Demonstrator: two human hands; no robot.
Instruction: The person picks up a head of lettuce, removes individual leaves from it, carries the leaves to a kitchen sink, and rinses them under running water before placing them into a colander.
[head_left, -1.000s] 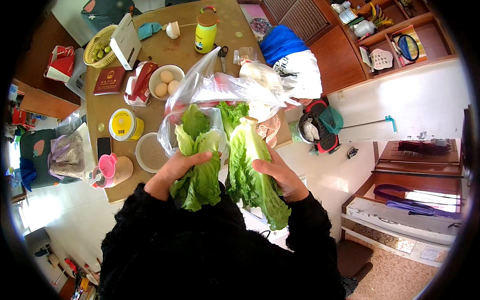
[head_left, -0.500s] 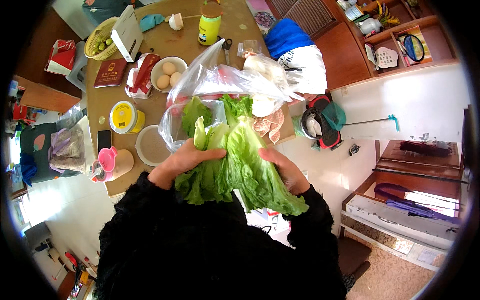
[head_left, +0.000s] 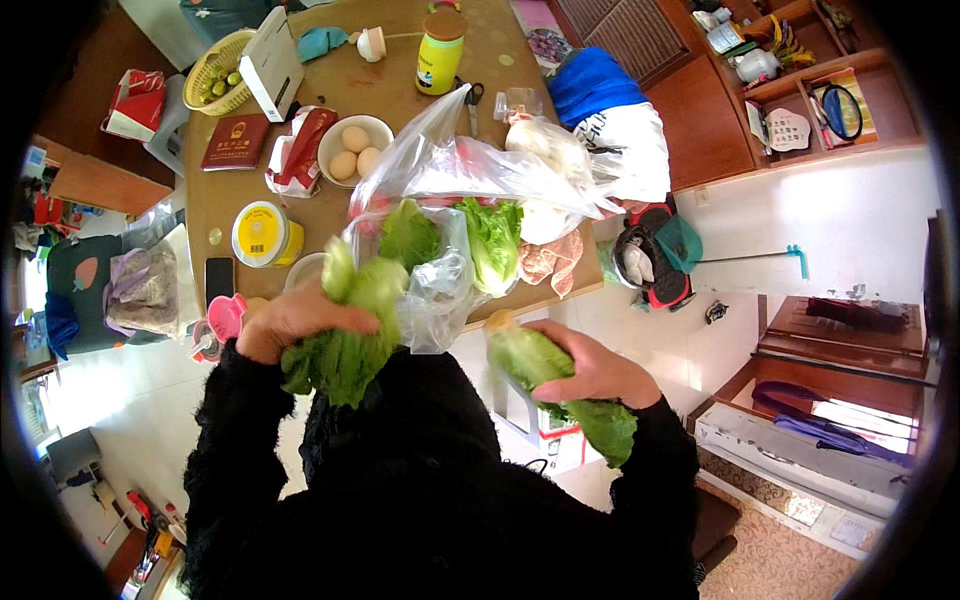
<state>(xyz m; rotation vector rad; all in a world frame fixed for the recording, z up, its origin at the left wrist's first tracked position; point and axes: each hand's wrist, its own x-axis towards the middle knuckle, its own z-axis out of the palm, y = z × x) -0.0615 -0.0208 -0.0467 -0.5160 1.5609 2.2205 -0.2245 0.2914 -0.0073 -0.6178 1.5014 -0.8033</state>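
My left hand grips loose green lettuce leaves at the lower left of the table. Well apart from it, my right hand is closed around a lettuce with a pale stem end, off the table's front edge. Behind and between them, transparent plastic bags lie at the table edge, with more green lettuce and pale produce in a bag. A crumpled pink cloth is beside these.
The table holds a bowl of three eggs, a yellow jar, scissors, a tub, a phone and a basket. A bin stands right of it; a blue-and-white bag lies at the right corner.
My hands have moved apart, each taking its lettuce along: the left one toward the left, the right one toward the right. The lettuce pieces that were pressed together are now separated.
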